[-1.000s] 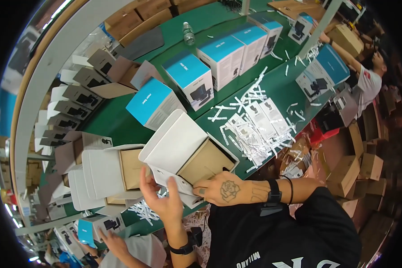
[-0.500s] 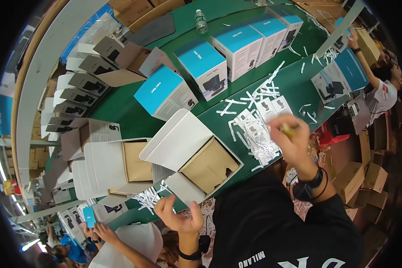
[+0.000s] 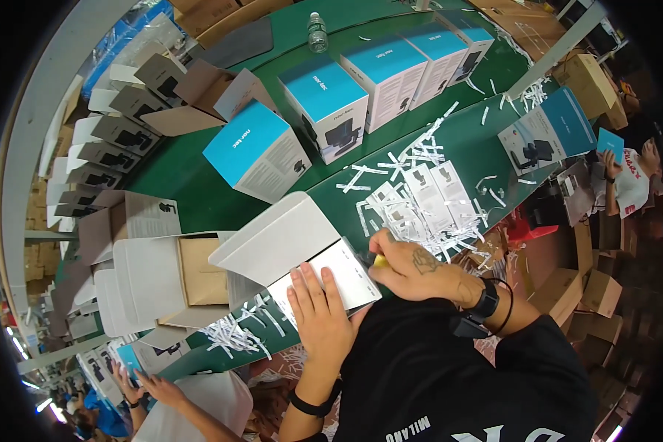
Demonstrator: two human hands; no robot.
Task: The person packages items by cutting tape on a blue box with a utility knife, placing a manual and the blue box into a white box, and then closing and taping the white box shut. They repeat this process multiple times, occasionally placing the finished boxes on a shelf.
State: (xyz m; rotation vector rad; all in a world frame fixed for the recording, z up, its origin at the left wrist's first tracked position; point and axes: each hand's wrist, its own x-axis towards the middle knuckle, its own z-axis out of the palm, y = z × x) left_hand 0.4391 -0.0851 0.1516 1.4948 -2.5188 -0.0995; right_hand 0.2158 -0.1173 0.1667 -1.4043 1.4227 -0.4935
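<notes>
The white box (image 3: 276, 237) in front of me has its long lid raised at the far-left side. A white panel (image 3: 355, 271) now covers its brown insert. My left hand (image 3: 318, 313) lies on this panel with fingers stretched out, pressing its surface. At the box's right corner, my right hand (image 3: 409, 267) is closed around a small yellow thing (image 3: 379, 261), mostly hidden by the fingers. Just beyond that hand are small white cartons (image 3: 429, 195) among white paper strips (image 3: 412, 228).
Another open white box (image 3: 151, 276) with a brown insert (image 3: 202, 269) stands to the left. Blue-topped boxes (image 3: 324, 110) line the green table (image 3: 199, 202). A plastic bottle (image 3: 317, 33) stands at the back. Co-workers' hands (image 3: 151, 387) show at lower left; another person (image 3: 630, 180) is far right.
My right hand has come from the small cartons to the box corner, still closed on the yellow thing. My left hand has moved up onto the box, where a white panel now hides the insert.
</notes>
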